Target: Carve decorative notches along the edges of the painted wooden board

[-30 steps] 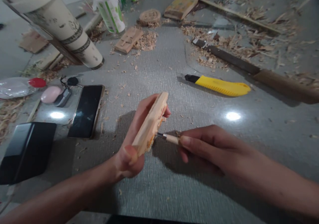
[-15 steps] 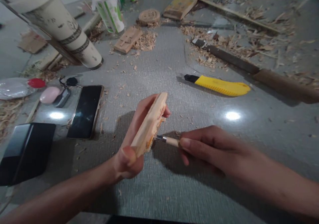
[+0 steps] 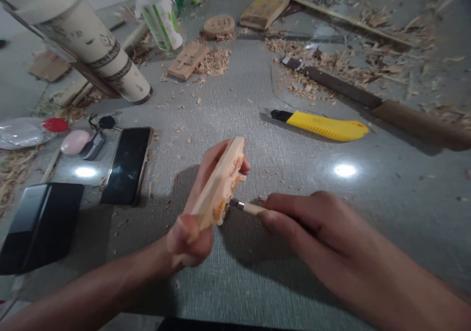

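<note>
Though it's pale, the wooden block (image 3: 219, 186) has orange patches.

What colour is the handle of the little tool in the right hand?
The handle is pale tan, like light wood, seen in the head view.

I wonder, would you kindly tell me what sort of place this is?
Probably a makeshift woodworking table, judging by the scattered wood shavings, the yellow utility knife and the hand-held wooden piece.

A pale wood block (image 3: 218, 186) tilts upward, a slim carving tool (image 3: 253, 209) at its orange-marked side.
</note>
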Available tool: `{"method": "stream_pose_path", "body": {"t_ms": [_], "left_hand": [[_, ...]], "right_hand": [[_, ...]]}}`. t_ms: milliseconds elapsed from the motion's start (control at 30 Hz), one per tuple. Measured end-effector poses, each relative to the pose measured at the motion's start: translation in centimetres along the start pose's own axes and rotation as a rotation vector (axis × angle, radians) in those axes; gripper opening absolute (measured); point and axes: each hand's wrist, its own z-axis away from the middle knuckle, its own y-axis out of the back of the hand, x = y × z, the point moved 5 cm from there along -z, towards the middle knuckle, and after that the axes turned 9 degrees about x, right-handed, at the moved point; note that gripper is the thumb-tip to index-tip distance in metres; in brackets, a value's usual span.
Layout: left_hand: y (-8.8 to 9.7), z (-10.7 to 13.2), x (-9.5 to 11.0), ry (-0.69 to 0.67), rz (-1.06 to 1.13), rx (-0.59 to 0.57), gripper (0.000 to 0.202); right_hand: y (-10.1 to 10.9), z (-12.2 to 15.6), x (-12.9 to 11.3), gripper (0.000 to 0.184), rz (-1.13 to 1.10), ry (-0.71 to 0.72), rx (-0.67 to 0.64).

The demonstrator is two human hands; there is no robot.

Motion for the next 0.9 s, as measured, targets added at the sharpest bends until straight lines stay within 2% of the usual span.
{"method": "stream_pose_path", "body": {"t_ms": [67, 133, 167, 300, 433, 533, 733, 900], "left_hand": [[0.0, -0.7, 0.6, -0.025, 0.096, 0.11, 0.09], [-0.1, -1.4, 0.6, 0.1, 0.172, 0.223, 0.077], [-0.1, -1.6, 0.7, 0.143, 0.22, 0.271, 0.077], [-0.2, -2.1, 0.9, 0.326, 0.337, 0.304, 0.09], [0.8, -2.1, 0.7, 0.448, 0.413, 0.338, 0.107], [1.4, -2.3, 0.6, 0.492, 0.457, 0.319, 0.108], [1.9, -2.2, 0.3, 0.566, 0.522, 0.264, 0.079], [1.8, -2.1, 0.3, 0.535, 0.581, 0.229, 0.068]], "right_hand": [[0.2, -0.2, -0.5, 0.043, 0.068, 0.164, 0.068], [0.7, -0.5, -0.5, 0.042, 0.084, 0.269, 0.158], [1.1, -0.8, -0.4, 0.043, 0.087, 0.302, 0.211], [2.8, -1.9, 0.8, 0.044, 0.15, 0.32, 0.388], [3.3, -2.8, 1.8, 0.044, 0.199, 0.302, 0.392], [3.3, -2.9, 2.1, 0.044, 0.212, 0.311, 0.379], [3.5, -2.6, 2.6, 0.043, 0.224, 0.305, 0.354], [3.3, -2.7, 2.7, 0.04, 0.198, 0.308, 0.332]]}}
